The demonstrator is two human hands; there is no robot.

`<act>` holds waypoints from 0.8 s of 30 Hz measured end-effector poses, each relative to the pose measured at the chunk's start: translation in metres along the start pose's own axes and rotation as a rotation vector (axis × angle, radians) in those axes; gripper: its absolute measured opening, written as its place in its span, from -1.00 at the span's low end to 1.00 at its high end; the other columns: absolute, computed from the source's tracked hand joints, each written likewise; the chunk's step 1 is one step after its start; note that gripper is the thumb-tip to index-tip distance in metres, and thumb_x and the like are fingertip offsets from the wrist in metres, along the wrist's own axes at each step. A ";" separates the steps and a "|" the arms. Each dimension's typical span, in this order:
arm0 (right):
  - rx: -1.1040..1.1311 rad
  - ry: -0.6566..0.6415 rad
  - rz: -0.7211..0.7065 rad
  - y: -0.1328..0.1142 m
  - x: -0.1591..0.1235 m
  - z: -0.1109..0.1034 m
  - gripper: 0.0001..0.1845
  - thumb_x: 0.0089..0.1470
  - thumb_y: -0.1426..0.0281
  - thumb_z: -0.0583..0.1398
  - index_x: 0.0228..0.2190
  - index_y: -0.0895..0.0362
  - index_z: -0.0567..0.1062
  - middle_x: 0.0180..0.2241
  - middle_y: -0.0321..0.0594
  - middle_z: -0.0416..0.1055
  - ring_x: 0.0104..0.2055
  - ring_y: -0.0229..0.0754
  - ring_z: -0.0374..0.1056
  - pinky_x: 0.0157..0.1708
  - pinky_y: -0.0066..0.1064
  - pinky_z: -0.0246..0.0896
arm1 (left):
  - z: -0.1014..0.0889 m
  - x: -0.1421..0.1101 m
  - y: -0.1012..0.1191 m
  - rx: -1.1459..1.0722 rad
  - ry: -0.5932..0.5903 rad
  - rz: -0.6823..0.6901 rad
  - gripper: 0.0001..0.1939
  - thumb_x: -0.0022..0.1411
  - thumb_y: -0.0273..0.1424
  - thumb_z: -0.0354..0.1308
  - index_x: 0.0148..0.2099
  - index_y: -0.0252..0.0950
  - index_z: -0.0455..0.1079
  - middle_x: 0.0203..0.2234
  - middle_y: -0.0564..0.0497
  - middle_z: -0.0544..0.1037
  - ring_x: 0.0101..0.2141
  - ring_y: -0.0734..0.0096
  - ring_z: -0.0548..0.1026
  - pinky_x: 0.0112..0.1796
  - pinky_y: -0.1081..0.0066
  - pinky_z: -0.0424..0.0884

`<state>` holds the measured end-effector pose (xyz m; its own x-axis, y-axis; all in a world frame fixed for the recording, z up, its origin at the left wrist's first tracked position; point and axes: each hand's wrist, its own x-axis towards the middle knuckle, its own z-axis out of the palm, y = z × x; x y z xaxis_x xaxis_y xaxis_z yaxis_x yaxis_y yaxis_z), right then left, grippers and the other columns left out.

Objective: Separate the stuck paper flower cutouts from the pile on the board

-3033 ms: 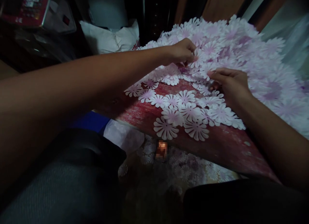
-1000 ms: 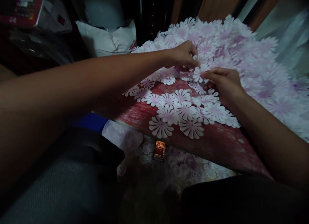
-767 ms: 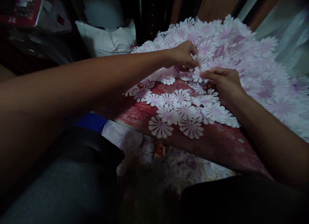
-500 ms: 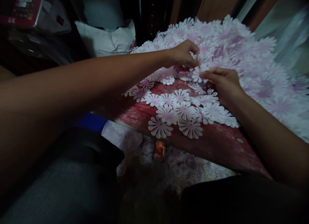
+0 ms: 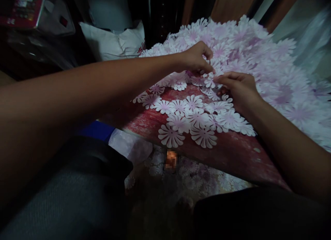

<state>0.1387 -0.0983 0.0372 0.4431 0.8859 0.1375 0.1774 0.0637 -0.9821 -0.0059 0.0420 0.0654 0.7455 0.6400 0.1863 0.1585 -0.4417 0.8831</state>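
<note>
My right hand point(image 5: 241, 86) pinches a small white flower cutout point(image 5: 209, 82) between thumb and fingers, above the near edge of a large heap. Right beside it, my left hand point(image 5: 198, 59) is closed, its fingertips close to the same cutout; what they grip is too small to make out. The heap of white and pale-purple flower cutouts point(image 5: 248, 53) rises behind and to the right of both hands. Nearer me, several flat flower cutouts point(image 5: 178, 122) overlap on a worn red board point(image 5: 144, 121).
More flower cutouts point(image 5: 201, 174) lie below the board, with a whitish plastic bag point(image 5: 129, 143) and something blue point(image 5: 97, 130) nearby. A white sack point(image 5: 116, 43) stands behind my left forearm. At the upper left is a red-edged box point(image 5: 23, 9). Clear plastic point(image 5: 310, 43) hangs at the far right.
The small cutout at my fingertips has turned slightly and shifted a little left. Both hands stay in nearly the same place.
</note>
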 end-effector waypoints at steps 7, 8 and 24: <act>0.005 0.003 0.005 0.001 0.002 0.000 -0.72 0.05 0.63 0.38 -0.59 0.14 0.53 -0.65 -0.38 0.34 -0.66 -0.40 0.18 -0.67 -0.52 -0.06 | 0.001 0.003 -0.002 0.052 -0.002 0.022 -0.67 0.12 -0.47 0.48 -0.51 -0.16 0.38 -0.77 0.31 0.45 -0.63 0.66 0.38 -0.55 0.63 0.25; 0.007 0.007 0.010 0.001 0.002 0.000 -0.72 0.05 0.63 0.39 -0.59 0.14 0.53 -0.66 -0.38 0.33 -0.66 -0.39 0.18 -0.67 -0.51 -0.07 | 0.003 0.004 -0.003 0.061 0.013 0.022 -0.66 0.11 -0.48 0.48 -0.54 -0.17 0.38 -0.78 0.30 0.45 -0.64 0.65 0.36 -0.56 0.61 0.23; 0.039 0.013 0.008 0.001 0.002 0.000 -0.67 0.09 0.70 0.37 -0.60 0.17 0.55 -0.64 -0.38 0.36 -0.67 -0.40 0.17 -0.66 -0.51 0.00 | 0.002 -0.009 0.005 0.134 0.008 0.012 -0.64 0.19 -0.55 0.42 -0.50 -0.21 0.33 -0.72 0.27 0.47 -0.60 0.60 0.44 -0.52 0.54 0.32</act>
<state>0.1395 -0.0962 0.0367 0.4555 0.8806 0.1309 0.1396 0.0746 -0.9874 -0.0106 0.0323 0.0672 0.7429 0.6387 0.2004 0.2351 -0.5292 0.8153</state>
